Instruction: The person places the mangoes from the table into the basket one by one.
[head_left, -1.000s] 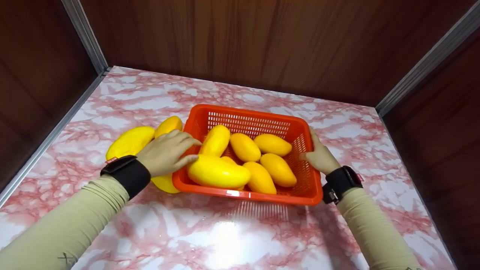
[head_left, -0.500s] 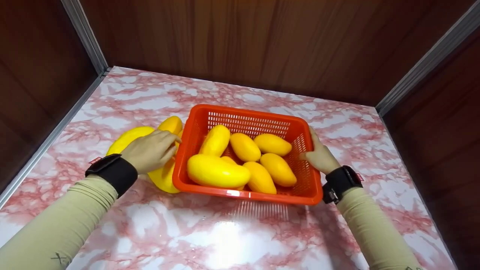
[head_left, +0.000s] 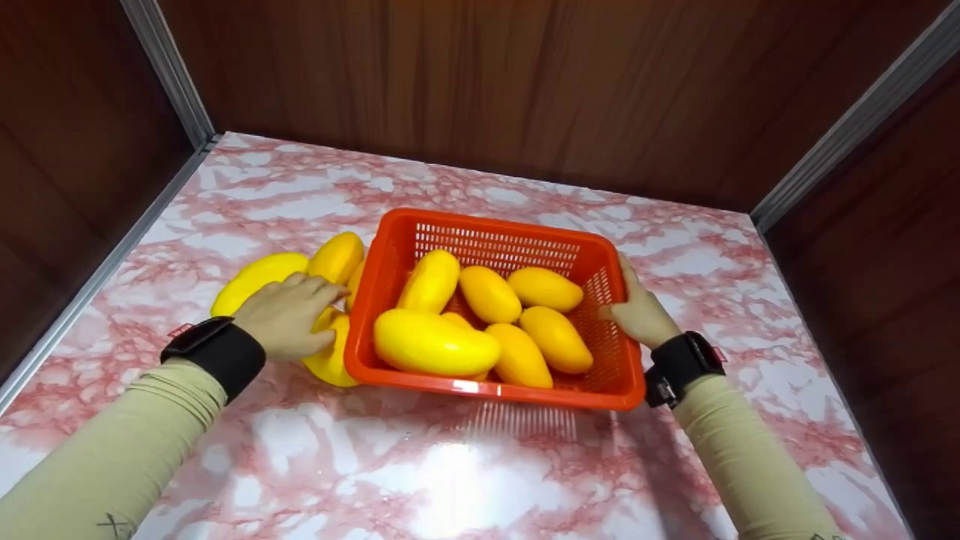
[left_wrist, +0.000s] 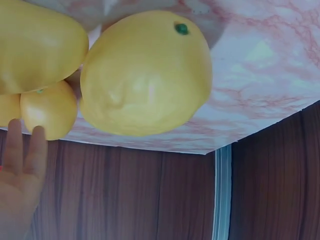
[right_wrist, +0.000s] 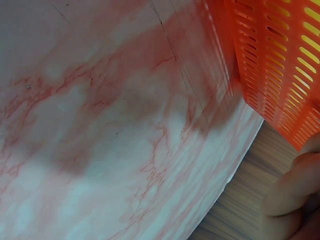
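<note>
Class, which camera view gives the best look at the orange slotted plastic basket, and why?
The head view: it shows the whole orange slotted plastic basket on the pink marbled table, its rim and the yellow mangoes inside. The right wrist view shows only a slotted wall section. The left wrist view shows none of it.

Mangoes half covered, hands only partly seen

In the head view the left hand [head_left: 289, 324] covers much of the mango [head_left: 330, 352] under it, so how the fingers lie on that fruit cannot be told; the orange basket [head_left: 495, 225] wall hides the mango's right side, and one mango [head_left: 459, 321] inside is nearly buried under the others. The right hand [head_left: 641, 315] shows only its back, its fingertips hidden by the basket's side. The left wrist view cuts off the big mango [left_wrist: 35, 45] at the frame's edge; the right wrist view shows only blurred fingers [right_wrist: 295, 187].
</note>
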